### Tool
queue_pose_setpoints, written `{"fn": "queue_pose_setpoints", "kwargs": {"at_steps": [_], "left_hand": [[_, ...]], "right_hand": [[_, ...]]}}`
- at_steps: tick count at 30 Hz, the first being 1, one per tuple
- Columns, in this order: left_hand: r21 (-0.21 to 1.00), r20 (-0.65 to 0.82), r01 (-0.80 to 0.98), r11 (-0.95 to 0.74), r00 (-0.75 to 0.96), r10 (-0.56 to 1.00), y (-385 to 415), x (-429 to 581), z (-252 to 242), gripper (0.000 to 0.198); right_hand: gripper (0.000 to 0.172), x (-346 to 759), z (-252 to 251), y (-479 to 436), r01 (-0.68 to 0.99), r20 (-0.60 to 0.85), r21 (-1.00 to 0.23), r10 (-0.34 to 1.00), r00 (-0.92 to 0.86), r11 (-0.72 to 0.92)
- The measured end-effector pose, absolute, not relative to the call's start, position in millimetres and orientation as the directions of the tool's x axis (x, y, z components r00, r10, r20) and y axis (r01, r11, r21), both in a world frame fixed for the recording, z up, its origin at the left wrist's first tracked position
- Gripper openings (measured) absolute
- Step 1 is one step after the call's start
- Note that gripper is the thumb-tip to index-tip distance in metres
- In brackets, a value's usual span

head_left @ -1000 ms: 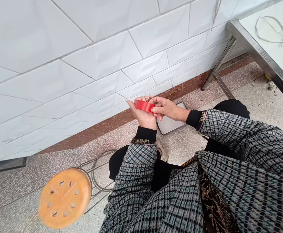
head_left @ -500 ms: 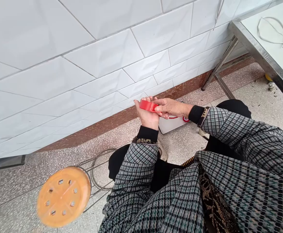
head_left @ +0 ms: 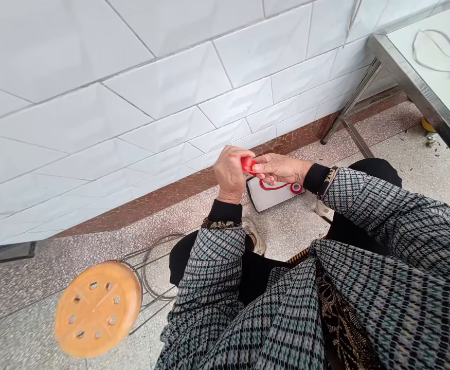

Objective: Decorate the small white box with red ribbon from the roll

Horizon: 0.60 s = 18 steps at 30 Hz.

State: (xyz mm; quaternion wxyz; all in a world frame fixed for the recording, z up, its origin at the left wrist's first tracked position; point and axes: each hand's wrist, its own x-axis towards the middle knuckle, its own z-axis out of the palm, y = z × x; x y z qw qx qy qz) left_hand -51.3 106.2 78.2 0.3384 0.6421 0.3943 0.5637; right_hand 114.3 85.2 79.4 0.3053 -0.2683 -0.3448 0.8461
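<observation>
A glossy red ribbon (head_left: 248, 165) is held between my two hands, in front of the tiled wall. My left hand (head_left: 229, 169) is closed round one part of it, its back turned up and most of the ribbon hidden inside. My right hand (head_left: 281, 167) pinches the ribbon between thumb and fingers, close beside the left. Below them on the floor lies a white flat board or box (head_left: 265, 199) with a dark edge. A narrow red strip (head_left: 274, 188) curves over it, and a small red roll with a white centre (head_left: 296, 188) rests at its right side.
An orange round stool (head_left: 97, 308) with holes and metal legs stands at lower left. At upper right is a metal-framed table (head_left: 410, 72) bearing a white cord (head_left: 436, 67). White wall tiles (head_left: 178, 133) rise ahead. Bits of debris dot the floor at right.
My left hand has turned over from palm up and closed round the ribbon, so less red shows. More of the white board is visible. The right hand keeps its pinch.
</observation>
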Motion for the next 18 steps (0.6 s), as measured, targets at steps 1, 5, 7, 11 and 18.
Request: {"fn": "queue_pose_setpoints", "kwargs": {"at_steps": [1,5,7,11,18], "left_hand": [[0.824,0.521,0.197,-0.531,0.1,0.847,104.9,-53.3,80.1,0.071],[0.714,0.617,0.339,-0.612,0.106,0.78,105.7,-55.9,79.2,0.074],[0.706,0.622,0.376,-0.6,0.075,0.779,108.9,-57.6,76.8,0.073],[0.797,0.543,0.354,-0.49,-0.062,0.838,115.1,-65.0,73.0,0.065],[0.909,0.4,0.194,-0.368,-0.164,0.902,115.0,-66.8,75.0,0.064]], "right_hand": [[0.054,113.7,80.0,84.2,-0.326,-0.249,-0.745,0.696,-0.673,-0.582],[0.038,112.2,88.8,81.4,-0.261,-0.313,-0.767,0.697,-0.645,-0.586],[0.026,113.2,96.5,81.7,-0.185,-0.368,-0.795,0.702,-0.61,-0.577],[0.027,116.8,110.1,82.8,-0.045,-0.456,-0.835,0.736,-0.5,-0.548],[0.023,114.4,110.7,81.4,-0.031,-0.444,-0.86,0.776,-0.447,-0.51]]}}
